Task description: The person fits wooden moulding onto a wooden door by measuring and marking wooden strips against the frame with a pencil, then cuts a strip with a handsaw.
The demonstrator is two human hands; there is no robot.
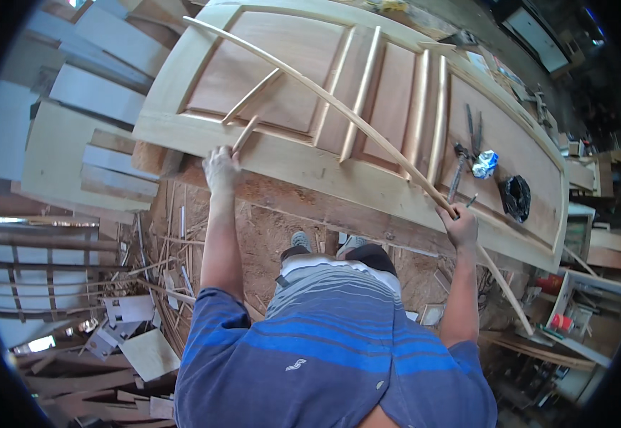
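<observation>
A large panelled wooden door lies flat before me. My right hand is closed around a long thin wooden strip, which slants across the door from far left to beyond the near right edge. A thin dark pencil-like stick pokes up by that hand. At the door's near left edge, my left hand is closed on a short wooden strip. Another short strip leans across the left panel. Loose moulding strips lie across the middle.
On the door's right part lie a hammer, a pincer-like tool, a crumpled blue-and-white packet and a black plastic bag. Boards are stacked at left. Wood offcuts litter the floor. A frame stands at right.
</observation>
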